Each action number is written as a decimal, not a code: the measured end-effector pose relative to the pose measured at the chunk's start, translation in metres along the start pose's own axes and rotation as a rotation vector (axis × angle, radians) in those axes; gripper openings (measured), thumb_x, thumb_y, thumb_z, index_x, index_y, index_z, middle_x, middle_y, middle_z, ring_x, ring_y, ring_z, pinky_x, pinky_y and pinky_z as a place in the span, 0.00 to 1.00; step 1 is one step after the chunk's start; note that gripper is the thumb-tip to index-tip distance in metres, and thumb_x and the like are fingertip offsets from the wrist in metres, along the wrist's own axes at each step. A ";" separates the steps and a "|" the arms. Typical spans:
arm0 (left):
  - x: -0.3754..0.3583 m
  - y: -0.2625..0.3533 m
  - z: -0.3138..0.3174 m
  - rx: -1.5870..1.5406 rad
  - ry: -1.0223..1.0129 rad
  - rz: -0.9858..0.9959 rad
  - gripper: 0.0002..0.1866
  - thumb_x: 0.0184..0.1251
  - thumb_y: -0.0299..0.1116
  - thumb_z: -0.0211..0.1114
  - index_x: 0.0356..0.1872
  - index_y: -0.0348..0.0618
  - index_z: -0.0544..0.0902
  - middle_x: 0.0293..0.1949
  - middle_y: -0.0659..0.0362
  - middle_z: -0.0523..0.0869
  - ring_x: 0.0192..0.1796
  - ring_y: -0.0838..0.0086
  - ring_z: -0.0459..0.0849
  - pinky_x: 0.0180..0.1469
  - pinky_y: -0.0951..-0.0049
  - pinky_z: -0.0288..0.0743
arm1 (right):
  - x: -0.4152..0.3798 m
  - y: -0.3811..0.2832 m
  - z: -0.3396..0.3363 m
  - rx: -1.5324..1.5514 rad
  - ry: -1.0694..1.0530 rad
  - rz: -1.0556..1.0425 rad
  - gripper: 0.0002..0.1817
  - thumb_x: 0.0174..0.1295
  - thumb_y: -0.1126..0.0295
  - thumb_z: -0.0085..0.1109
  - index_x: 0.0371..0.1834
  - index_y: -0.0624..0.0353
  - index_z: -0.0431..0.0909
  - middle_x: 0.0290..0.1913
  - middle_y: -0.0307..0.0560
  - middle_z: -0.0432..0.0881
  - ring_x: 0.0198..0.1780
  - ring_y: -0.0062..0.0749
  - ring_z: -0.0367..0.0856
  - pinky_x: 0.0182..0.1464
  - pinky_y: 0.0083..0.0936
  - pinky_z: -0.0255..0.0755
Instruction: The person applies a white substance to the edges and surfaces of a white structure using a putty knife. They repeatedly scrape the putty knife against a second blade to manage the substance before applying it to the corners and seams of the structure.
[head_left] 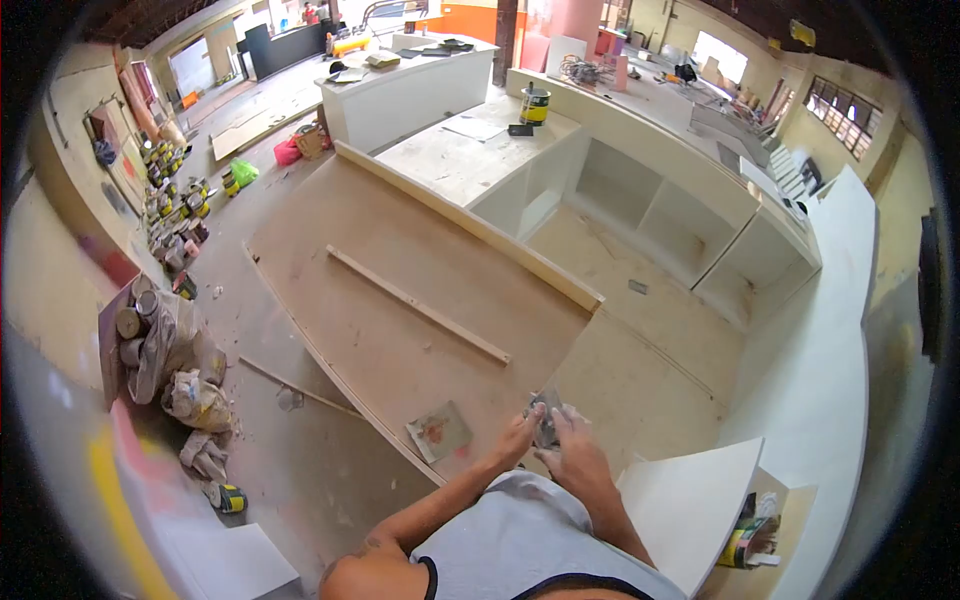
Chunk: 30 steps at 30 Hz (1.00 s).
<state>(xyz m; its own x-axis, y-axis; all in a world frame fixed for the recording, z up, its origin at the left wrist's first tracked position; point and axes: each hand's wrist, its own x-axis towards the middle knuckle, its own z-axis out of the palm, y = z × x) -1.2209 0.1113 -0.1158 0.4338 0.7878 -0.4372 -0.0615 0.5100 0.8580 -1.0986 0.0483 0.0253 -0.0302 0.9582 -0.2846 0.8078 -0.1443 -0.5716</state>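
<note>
Both my hands meet low in the middle of the head view, around a small dark grey piece (546,425) that looks like sandpaper. My left hand (519,436) grips it from the left with bent fingers. On the other side my right hand (577,446) closes over its edge, fingers dusted pale. The underside of the piece is hidden. Below and left of the hands, a square grey plate (440,432) with a reddish-brown smear lies on a large brown panel (385,245). A thin wooden strip (415,303) rests across that panel.
White cabinets (650,200) stand ahead on the right. A yellow-black can (534,104) sits on a white top. Several cans (170,185) and bags (195,400) line the left wall. A pale board (690,505) and an open can (745,540) are close by on the right.
</note>
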 end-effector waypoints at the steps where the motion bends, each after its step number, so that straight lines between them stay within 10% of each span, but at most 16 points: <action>1: -0.003 0.005 0.006 -0.137 -0.110 0.021 0.29 0.74 0.57 0.52 0.52 0.38 0.79 0.38 0.62 0.80 0.39 0.77 0.75 0.43 0.73 0.71 | 0.004 0.010 0.013 -0.273 0.178 -0.175 0.35 0.61 0.63 0.61 0.69 0.66 0.61 0.71 0.68 0.58 0.71 0.54 0.62 0.69 0.41 0.60; 14: 0.003 0.013 -0.012 0.249 -0.595 0.259 0.43 0.69 0.38 0.63 0.76 0.42 0.46 0.73 0.46 0.58 0.73 0.64 0.60 0.71 0.68 0.57 | 0.008 0.057 0.031 0.331 0.138 -0.085 0.35 0.62 0.69 0.52 0.73 0.65 0.54 0.71 0.65 0.60 0.72 0.52 0.60 0.72 0.36 0.57; 18: -0.002 0.039 -0.013 0.523 -0.634 0.450 0.41 0.67 0.24 0.58 0.76 0.42 0.45 0.71 0.43 0.61 0.72 0.62 0.62 0.72 0.67 0.55 | -0.002 0.048 0.002 0.375 0.066 0.118 0.31 0.59 0.73 0.52 0.69 0.63 0.62 0.62 0.64 0.72 0.64 0.54 0.70 0.66 0.36 0.64; 22: 0.004 0.037 -0.003 0.091 -0.368 0.300 0.40 0.62 0.16 0.54 0.75 0.48 0.51 0.68 0.47 0.69 0.67 0.65 0.69 0.69 0.66 0.63 | -0.010 0.051 0.021 0.074 0.221 -0.221 0.29 0.58 0.74 0.52 0.66 0.62 0.65 0.60 0.61 0.73 0.59 0.56 0.73 0.60 0.41 0.70; 30: 0.014 0.028 -0.003 -0.387 -0.384 -0.068 0.36 0.49 0.13 0.51 0.67 0.35 0.67 0.60 0.55 0.77 0.59 0.69 0.78 0.60 0.69 0.74 | 0.000 0.034 0.029 0.067 0.190 -0.043 0.27 0.61 0.74 0.50 0.66 0.61 0.65 0.60 0.58 0.69 0.54 0.58 0.75 0.52 0.43 0.75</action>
<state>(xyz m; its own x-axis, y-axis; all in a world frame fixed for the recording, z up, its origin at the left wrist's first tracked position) -1.2192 0.1376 -0.0991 0.7406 0.6033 -0.2959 -0.3170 0.7019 0.6378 -1.0881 0.0358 -0.0166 0.0527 0.9923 -0.1118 0.7668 -0.1119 -0.6320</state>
